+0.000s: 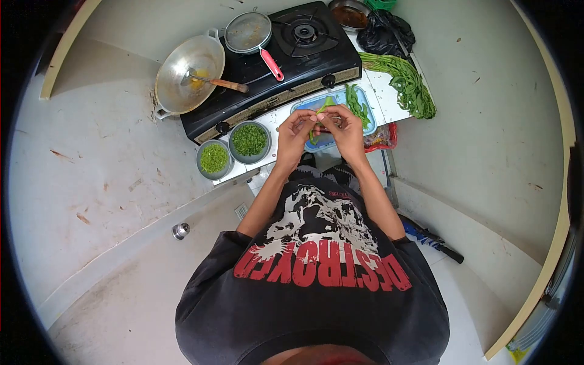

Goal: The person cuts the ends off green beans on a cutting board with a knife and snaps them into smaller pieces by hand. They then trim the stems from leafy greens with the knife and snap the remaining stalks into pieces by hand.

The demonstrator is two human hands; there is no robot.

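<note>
Head view: my left hand (295,132) and right hand (348,131) pinch one green bean (321,110) over the blue tray (303,107), at the front edge of the tabletop (384,92).
Handling: light, crisp, probably snaps easily; best gripped near both ends.

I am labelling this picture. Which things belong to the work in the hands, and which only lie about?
In use: left hand, right hand, green pod, blue tray, bean pile, bigger greens bowl, smaller greens bowl.
Lying about: wok, strainer, stove, black bag.
</note>
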